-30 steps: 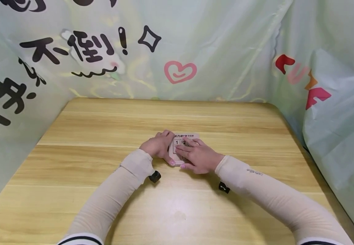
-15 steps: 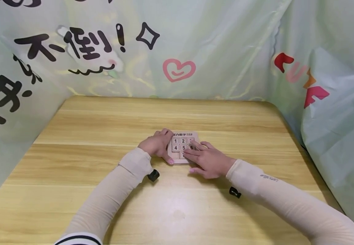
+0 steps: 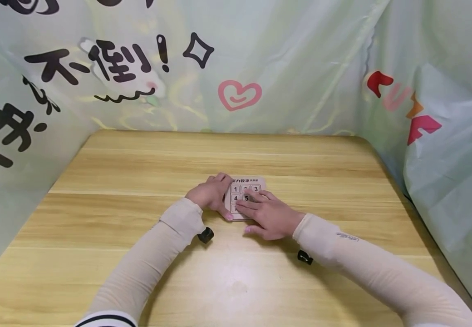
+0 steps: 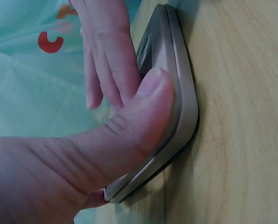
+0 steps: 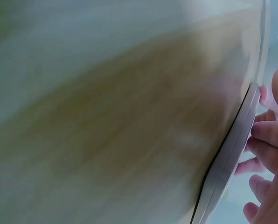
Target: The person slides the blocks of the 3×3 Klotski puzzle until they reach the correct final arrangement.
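A flat pale sliding number puzzle (image 3: 241,190) with square numbered tiles lies on the table in the head view. Tiles 1, 3, 4 and 5 show; others are partly or wholly under fingers. My left hand (image 3: 210,194) grips the puzzle's left side, thumb at its near corner and fingers by the far one. In the left wrist view that thumb (image 4: 148,109) presses on the rounded corner. My right hand (image 3: 272,217) reaches over from the right, fingers extended across the tiles, fingertips at the 7 tile (image 3: 234,208). Its thumb points toward the puzzle's front edge.
The wood-grain table (image 3: 236,272) extends around the puzzle on all sides. Printed cloth (image 3: 301,68) hangs behind it and along both sides. Small black wrist devices (image 3: 206,235) sit under both sleeves.
My right hand shifted right across the puzzle, then back left. The 7 tile moved from the middle of the bottom row to its left end. My left hand keeps its grip.
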Tool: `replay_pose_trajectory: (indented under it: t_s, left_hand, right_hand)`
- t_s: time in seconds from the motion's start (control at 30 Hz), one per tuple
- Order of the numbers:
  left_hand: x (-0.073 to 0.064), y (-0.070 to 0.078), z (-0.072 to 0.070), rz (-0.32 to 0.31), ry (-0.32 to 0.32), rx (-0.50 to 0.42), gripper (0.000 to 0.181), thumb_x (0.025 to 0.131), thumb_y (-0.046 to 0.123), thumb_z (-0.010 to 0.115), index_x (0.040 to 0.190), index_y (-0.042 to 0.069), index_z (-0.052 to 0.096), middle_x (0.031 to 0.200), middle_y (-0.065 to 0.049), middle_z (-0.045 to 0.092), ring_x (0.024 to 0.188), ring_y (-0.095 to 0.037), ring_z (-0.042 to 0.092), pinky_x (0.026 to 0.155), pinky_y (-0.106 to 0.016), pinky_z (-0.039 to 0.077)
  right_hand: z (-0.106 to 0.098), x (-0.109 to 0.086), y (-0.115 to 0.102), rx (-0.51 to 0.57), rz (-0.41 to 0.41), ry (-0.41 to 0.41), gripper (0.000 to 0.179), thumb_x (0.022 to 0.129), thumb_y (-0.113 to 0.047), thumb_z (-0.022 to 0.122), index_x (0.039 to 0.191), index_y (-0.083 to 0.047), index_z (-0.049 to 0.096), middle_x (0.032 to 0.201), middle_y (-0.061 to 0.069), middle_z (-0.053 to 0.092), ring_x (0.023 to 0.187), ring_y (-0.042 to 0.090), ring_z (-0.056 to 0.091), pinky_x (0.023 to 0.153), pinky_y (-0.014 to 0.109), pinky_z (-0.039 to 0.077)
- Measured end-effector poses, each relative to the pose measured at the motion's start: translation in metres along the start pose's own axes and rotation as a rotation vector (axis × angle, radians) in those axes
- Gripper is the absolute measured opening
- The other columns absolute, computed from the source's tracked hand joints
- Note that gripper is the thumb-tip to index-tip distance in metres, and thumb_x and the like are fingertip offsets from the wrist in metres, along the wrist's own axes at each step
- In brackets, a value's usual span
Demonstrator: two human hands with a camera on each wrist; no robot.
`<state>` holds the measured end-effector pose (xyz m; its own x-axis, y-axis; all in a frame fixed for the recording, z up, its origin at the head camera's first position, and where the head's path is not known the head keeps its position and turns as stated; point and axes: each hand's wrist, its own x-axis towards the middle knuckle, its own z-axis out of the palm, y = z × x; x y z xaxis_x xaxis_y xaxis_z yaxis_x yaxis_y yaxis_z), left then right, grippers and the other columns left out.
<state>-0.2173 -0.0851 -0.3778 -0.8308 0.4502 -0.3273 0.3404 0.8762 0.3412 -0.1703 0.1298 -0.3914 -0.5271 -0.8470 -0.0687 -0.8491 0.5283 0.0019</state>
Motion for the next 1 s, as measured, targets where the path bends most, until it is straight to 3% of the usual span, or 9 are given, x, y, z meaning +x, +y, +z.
replay_pose_trajectory:
  t_s: [0.27,0.47,1.0]
  left_hand:
    - [0.002,-0.001,0.001,-0.026,-0.006,-0.015,0.114,0.055,0.048,0.091,0.146,0.01,0.033,0.146,-0.008,0.033,0.126,-0.029,0.037,0.101,-0.046,0.043]
    - [0.003,-0.001,0.0,-0.022,-0.014,-0.031,0.115,0.055,0.046,0.092,0.146,0.01,0.032,0.147,-0.008,0.031,0.128,-0.03,0.035,0.103,-0.047,0.041]
    - [0.003,-0.002,0.001,-0.007,-0.002,-0.015,0.113,0.056,0.047,0.091,0.146,0.01,0.033,0.147,-0.008,0.033,0.128,-0.03,0.036,0.102,-0.046,0.042]
  right_hand:
    - [-0.006,-0.026,0.013,0.025,0.064,-0.023,0.062,0.098,-0.049,0.047,0.144,-0.007,0.047,0.148,0.008,0.044,0.143,0.036,0.021,0.112,0.055,0.024]
    - [-0.005,-0.038,0.017,0.02,0.062,-0.008,0.061,0.098,-0.048,0.049,0.142,-0.005,0.049,0.145,0.01,0.048,0.142,0.036,0.024,0.11,0.056,0.027]
    - [0.0,-0.017,0.006,0.028,0.038,-0.007,0.064,0.098,-0.051,0.047,0.144,-0.007,0.047,0.147,0.008,0.045,0.143,0.034,0.024,0.113,0.052,0.024]
